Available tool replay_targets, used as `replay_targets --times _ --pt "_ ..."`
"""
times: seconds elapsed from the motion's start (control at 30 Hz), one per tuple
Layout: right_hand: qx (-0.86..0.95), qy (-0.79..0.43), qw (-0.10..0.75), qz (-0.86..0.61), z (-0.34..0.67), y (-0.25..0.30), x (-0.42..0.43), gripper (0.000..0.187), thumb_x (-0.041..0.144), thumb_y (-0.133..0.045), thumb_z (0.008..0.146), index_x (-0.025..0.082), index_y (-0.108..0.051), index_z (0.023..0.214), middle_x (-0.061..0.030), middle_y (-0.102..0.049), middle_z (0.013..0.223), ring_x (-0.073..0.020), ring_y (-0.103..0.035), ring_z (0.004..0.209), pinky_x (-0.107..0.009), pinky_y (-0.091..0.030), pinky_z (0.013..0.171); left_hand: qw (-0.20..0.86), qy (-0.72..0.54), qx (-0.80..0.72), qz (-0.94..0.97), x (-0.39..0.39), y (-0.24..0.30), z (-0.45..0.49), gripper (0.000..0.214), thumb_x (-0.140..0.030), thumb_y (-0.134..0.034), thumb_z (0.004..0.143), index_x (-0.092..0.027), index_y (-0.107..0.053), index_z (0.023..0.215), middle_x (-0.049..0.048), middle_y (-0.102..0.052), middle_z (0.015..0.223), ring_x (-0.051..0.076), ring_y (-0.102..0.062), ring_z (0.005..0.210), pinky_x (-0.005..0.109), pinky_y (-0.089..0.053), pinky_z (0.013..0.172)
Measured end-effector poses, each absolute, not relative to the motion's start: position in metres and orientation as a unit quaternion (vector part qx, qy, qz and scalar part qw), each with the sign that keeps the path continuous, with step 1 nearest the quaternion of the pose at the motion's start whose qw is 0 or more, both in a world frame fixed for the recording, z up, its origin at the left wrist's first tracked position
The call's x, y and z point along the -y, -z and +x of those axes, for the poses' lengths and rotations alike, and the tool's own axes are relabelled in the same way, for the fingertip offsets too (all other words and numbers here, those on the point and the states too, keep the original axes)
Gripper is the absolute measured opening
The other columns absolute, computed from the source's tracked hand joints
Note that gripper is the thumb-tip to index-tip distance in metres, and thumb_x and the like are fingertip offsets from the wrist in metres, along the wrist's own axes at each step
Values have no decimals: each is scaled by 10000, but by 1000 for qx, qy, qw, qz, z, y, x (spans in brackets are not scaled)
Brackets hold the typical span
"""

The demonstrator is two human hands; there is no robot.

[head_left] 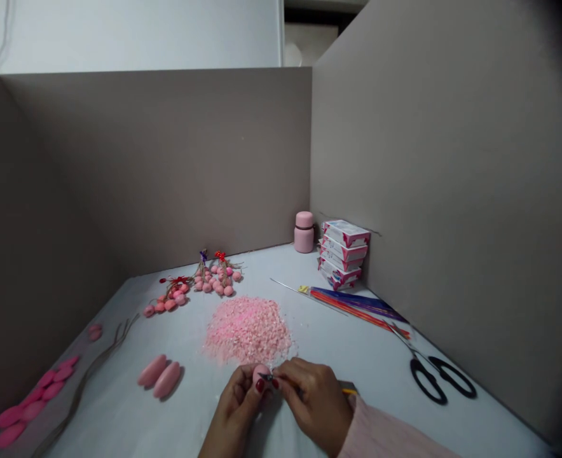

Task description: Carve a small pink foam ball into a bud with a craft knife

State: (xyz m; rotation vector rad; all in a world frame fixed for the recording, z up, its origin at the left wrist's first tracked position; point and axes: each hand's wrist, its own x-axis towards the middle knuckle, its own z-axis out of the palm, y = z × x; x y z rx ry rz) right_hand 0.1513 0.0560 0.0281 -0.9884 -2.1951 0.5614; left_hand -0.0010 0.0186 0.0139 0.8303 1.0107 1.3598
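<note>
Two hands | pink bead (260,371) pinched in left grip (243,397) | right grip (312,397) touching

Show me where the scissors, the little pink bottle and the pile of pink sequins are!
scissors (440,378), head view, on the black handle loops.
pink bottle (304,233), head view, on the middle of its body.
pile of pink sequins (247,331), head view, on the middle of the heap.
</note>
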Motion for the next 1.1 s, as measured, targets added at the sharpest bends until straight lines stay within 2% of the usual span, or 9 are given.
replay_targets --times 0.2,0.43,0.93,1.1 --pt "813 -217 315 -438 155 -26 -68 197 204 -458 864 212 -621 755 3 -655 702 -140 -601 649 -216 -377 597 553 -566 -460 403 -18 -16 -2 196 -365 -652 745 -171 -640 768 -3 -536 685 148 -457 674 271 -381 648" --pt "836 -233 334 -369 156 -25 -57 184 205 -463 865 219 -634 798 -2 -657 739 -135 -605 683 -210 -386 626 487 -592 -484 423 -19 -12 0 167 -321 -667 733 -193 -653 839 34 -632 757 198 -530 753 304 -406 705" --pt "856 -198 289 -379 155 -28 -57 222 204 -428 875 222 -634 796 -12 -645 728 -145 -604 682 -225 -379 626 459 -559 -489 489 -17 -10 0 142 -333 -574 799 -202 -594 849 22 -589 757 198 -519 744 305 -419 695" --pt "826 -197 292 -441 161 -25 -69 218 230 -441 877 216 -632 775 -8 -657 718 -149 -609 669 -225 -373 619 432 -535 -484 541 -14 -6 0 159 -334 -551 814 -200 -580 896 12 -558 767 187 -509 737 298 -405 688"
